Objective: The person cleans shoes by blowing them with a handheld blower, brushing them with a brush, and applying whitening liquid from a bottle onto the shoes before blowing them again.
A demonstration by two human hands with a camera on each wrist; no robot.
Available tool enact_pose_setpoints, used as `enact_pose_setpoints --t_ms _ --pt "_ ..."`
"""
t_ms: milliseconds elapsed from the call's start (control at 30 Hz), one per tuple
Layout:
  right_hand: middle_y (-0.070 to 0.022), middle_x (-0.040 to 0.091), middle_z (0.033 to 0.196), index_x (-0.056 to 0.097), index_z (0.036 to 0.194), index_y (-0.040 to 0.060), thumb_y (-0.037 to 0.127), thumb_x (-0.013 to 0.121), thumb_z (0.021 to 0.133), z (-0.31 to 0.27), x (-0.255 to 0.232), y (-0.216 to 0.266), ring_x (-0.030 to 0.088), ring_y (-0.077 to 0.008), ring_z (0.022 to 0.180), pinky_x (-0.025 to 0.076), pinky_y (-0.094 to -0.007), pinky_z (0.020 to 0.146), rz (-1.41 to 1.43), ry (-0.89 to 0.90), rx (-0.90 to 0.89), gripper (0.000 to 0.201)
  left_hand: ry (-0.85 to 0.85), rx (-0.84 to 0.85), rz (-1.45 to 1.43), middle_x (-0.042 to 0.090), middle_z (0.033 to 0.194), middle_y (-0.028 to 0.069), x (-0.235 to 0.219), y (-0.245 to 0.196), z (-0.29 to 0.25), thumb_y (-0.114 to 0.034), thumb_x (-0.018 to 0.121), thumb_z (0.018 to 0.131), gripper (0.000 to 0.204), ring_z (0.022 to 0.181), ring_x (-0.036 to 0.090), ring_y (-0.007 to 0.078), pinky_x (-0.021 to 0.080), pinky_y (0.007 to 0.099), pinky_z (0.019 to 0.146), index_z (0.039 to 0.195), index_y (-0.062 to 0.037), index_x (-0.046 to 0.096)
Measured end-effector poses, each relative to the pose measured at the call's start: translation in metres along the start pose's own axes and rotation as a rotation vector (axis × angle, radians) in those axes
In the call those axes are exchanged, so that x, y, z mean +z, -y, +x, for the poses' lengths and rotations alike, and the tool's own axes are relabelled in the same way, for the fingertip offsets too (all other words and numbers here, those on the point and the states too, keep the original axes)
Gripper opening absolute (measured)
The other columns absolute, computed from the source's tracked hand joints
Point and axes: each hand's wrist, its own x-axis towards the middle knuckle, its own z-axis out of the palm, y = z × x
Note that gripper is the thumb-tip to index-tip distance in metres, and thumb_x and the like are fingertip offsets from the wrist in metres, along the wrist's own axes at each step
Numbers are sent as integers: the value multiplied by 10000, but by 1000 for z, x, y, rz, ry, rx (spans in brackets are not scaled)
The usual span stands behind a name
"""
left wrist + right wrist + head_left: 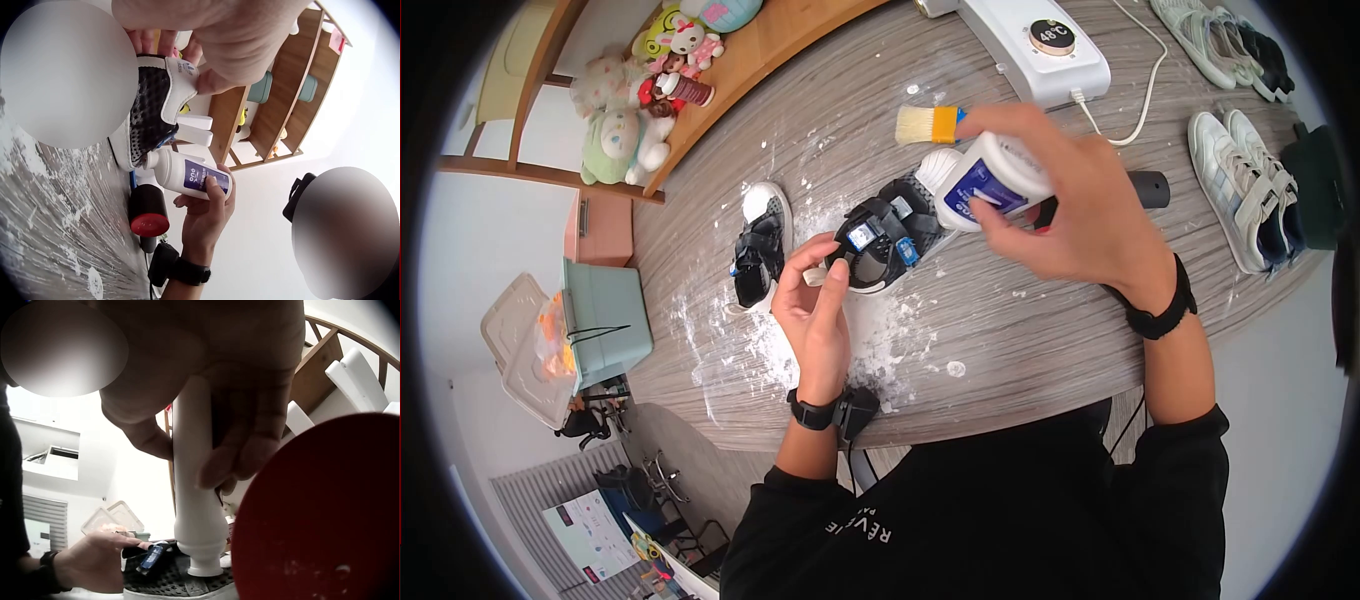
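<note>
Right grip (pixel 1082 205) wrapped round bottle (pixel 998 180) | left grip (pixel 815 328) pinching shoe (pixel 888 225) | second shoe (pixel 757 241) apart | table edge (pixel 1000 416) near shirt (pixel 1000 510)

White bottle (pixel 199 506) neck-down at dark shoe (pixel 167 570), large red disc (pixel 325 512)

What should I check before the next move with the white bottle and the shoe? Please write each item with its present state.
1. Bottle held: ok. The right hand grips the white bottle.
2. Shoe supported: ok. The left hand holds the shoe at its heel.
3. Bottle placed: ok. Its neck points down at the shoe's upper in the right wrist view.
4. Table clean: not ok. White residue is scattered on the table.
5. Enough left in the bottle: cannot tell. Its contents are not visible.
</note>
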Motion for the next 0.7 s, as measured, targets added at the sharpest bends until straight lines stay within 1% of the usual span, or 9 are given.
enact_pose_setpoints --t_ms 100,167,300,367,400,467,500,567,700 --pt "-66 668 690 611 1173 175 171 788 774 -1 -3 1 670 -277 572 526 -353 522 -42 65 55 436 -8 0 -17 604 1331 167 2 -1 0 -64 682 968 214 1242 565 221 397 366 1103 1168 12 661" --pt "-94 734 917 607 1185 84 114 811 763 -1 -7 -6 743 -228 664 582 -290 559 -198 39 38 470 -5 3 -7 604 1331 167 1 -1 0 -63 685 967 216 1241 566 221 395 366 1105 1168 12 662" --pt "-106 726 862 610 1168 96 127 819 773 0 -7 -11 748 -238 665 587 -297 564 -331 -33 -17 448 -1 15 18 603 1335 168 -1 1 0 -62 692 963 220 1236 570 219 392 363 1106 1169 11 664" --pt "-117 730 882 610 1157 91 134 823 782 -1 -6 -7 750 -245 681 586 -300 578 -184 -86 86 433 2 15 15 603 1337 167 0 0 0 -64 693 964 218 1237 569 218 391 362 1106 1167 11 665" --pt "-117 730 882 610 1157 91 134 823 782 0 -6 -6 750 -245 681 586 -300 578 -182 -86 85 433 3 14 12 602 1338 167 0 0 0 -66 693 966 217 1238 568 216 390 360 1105 1166 11 666" --pt "-120 731 889 612 1144 82 126 817 786 2 -5 -5 750 -247 694 580 -300 592 -197 -185 -58 415 -5 8 3 602 1339 166 2 -1 -1 -69 694 967 215 1237 568 215 389 359 1105 1164 11 667" --pt "-120 731 889 612 1144 82 126 817 786 2 -2 -5 750 -247 694 580 -300 592 -195 -185 -59 415 -11 2 -7 602 1340 166 2 -1 0 -73 695 968 214 1236 568 213 387 357 1105 1163 10 668" --pt "-54 686 726 591 1106 137 194 810 791 -2 6 -6 676 -252 574 502 -348 504 -167 -21 -30 387 -6 9 -1 601 1340 167 2 -1 0 -76 694 970 211 1237 566 212 385 356 1105 1161 9 669" --pt "-53 692 738 586 1104 138 206 809 793 -2 9 -3 678 -251 590 497 -347 508 -131 14 -60 389 9 23 17 602 1335 167 1 0 1 -83 693 974 210 1237 561 207 383 353 1104 1161 10 669"
